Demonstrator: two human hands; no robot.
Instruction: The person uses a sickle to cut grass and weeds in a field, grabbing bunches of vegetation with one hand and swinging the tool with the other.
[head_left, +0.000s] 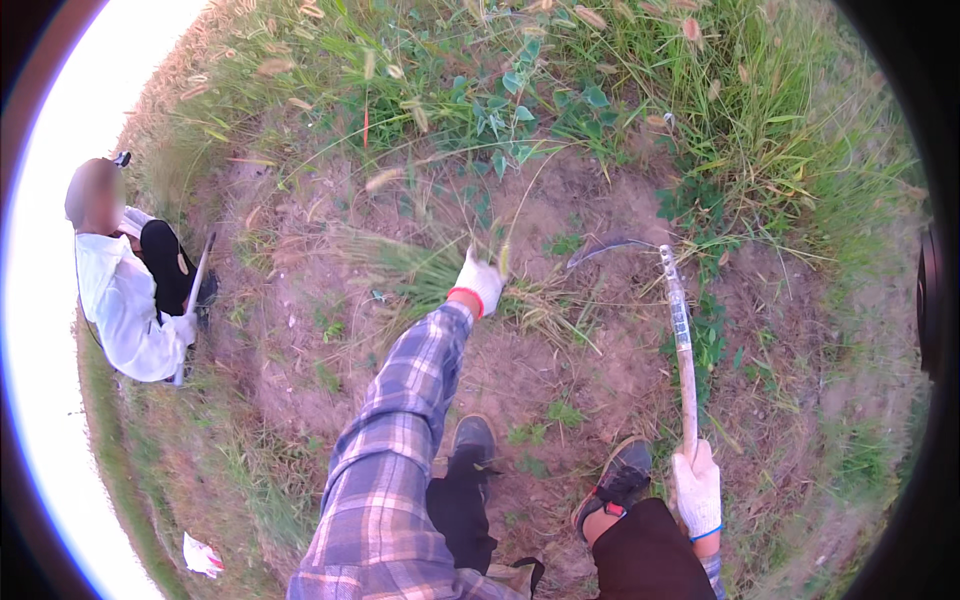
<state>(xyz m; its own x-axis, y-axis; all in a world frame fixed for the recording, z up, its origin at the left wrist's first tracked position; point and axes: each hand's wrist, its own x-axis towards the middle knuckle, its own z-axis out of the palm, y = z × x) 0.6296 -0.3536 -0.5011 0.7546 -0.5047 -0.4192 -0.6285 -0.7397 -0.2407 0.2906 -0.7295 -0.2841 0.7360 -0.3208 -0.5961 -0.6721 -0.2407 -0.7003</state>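
Observation:
My left hand (480, 282), in a white knitted glove with a red cuff, is closed around a bundle of cut grass (420, 276) above the bare soil. The grass fans out on both sides of the fist and is blurred on its left. At the lower right my right hand (697, 484), in a white glove with a blue cuff, grips the wooden handle of a sickle (687, 375). The handle points away from me, and the thin curved blade (611, 247) reaches left from its far end, close to the ground and apart from the left hand.
Tall grass with seed heads (750, 135) and broad-leaved weeds (517, 112) grow beyond the hands. At the left a person in a white top (124, 300) crouches with a long-handled tool (199, 285). My shoes (626, 472) stand on the soil. A white bag (201, 556) lies lower left.

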